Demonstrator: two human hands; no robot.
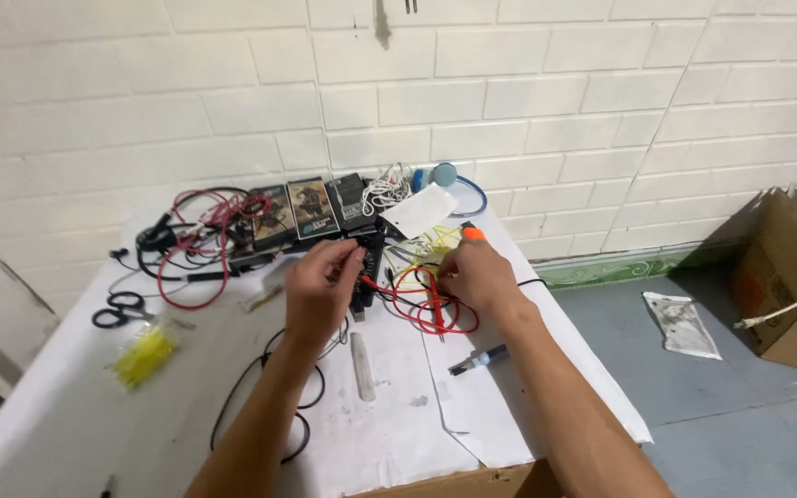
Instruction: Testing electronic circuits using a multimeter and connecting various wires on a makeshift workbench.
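Both hands work at the far middle of the white-covered table (66, 415), over a tangle of red wires (426, 309) and a black, long, narrow device (368, 272) that lies between them. The left hand (317, 290) has fingers curled, pinching at the red wire end by the black device. The right hand (477, 275) is closed around an orange-tipped tool (472, 233), its tip poking up above the knuckles. Behind the hands, three dark rectangular boxes (311, 210) with picture labels sit in a row near the brick wall, with a white tilted card (420, 210) to their right. A yellow packet (145, 355) lies at the left by black scissors (117, 309). An open brown cardboard box (791, 277) stands on the floor at right, with a flat white pouch (683, 325) beside it.
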